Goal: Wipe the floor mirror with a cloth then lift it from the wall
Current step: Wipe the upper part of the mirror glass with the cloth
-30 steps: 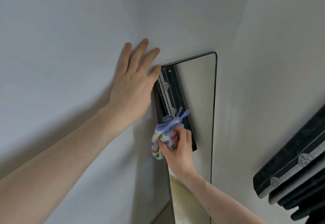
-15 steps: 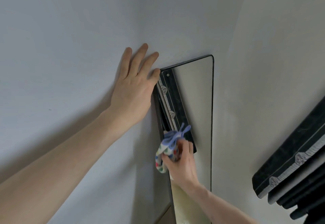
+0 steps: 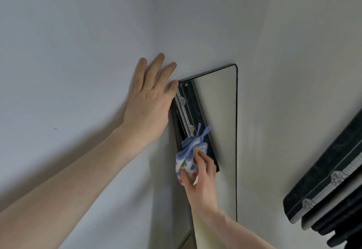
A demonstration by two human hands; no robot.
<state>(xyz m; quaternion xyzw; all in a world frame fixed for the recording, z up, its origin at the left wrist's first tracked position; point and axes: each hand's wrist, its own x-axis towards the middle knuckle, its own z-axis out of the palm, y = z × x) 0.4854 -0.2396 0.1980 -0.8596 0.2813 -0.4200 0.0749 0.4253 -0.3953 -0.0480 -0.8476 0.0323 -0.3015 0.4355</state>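
My right hand (image 3: 201, 182) is nearest, reaching up from below with fingers and thumb bunched round the spotted cloth (image 3: 188, 160), which is pressed against the glass near the floor mirror's (image 3: 217, 131) left edge. The cloth is soft and crumples easily, so I judge it needs a firm pinch. The mirror stands against the wall (image 3: 78, 33), tall, thin-framed, probably stiff, fragile and slick; I would lift it by both long side edges. Farther up, my left hand (image 3: 150, 102) lies flat and spread on the wall, little finger touching the mirror's top left corner.
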